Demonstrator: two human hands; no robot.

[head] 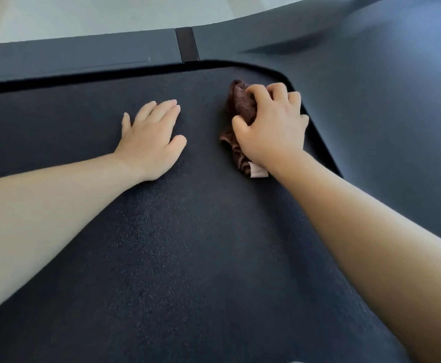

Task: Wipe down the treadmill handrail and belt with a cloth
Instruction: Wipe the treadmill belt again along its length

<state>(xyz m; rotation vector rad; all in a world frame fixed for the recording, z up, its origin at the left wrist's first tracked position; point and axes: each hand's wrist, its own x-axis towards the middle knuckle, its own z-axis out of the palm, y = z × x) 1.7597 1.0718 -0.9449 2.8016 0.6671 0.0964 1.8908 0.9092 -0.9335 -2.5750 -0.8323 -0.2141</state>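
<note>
Both hands are down on the belt, up near its far end; left hand is lying flat, palm down, fingers straight and close together, thumb out to the side, nothing in it, just resting on the dark textured surface; right hand is over by the belt's rounded right corner with its fingers curled round a bunched-up brown cloth, thumb tucked in on the near side, so it's got a proper grip on it; cloth is scrunched between that hand and the belt, touching the belt, with a lump poking out past the fingertips and a ruffled edge trailing back under the wrist; a little pale tag sticks out at that trailing end. The two hands are near each other but apart, with bare belt between them; both forearms are bare and come in from the bottom corners. Grey frame runs along the belt's far edge and curves down the right side, with a thin dark gap between frame and belt; a short black strip crosses the frame on the far side; beyond that there's pale floor.
</note>
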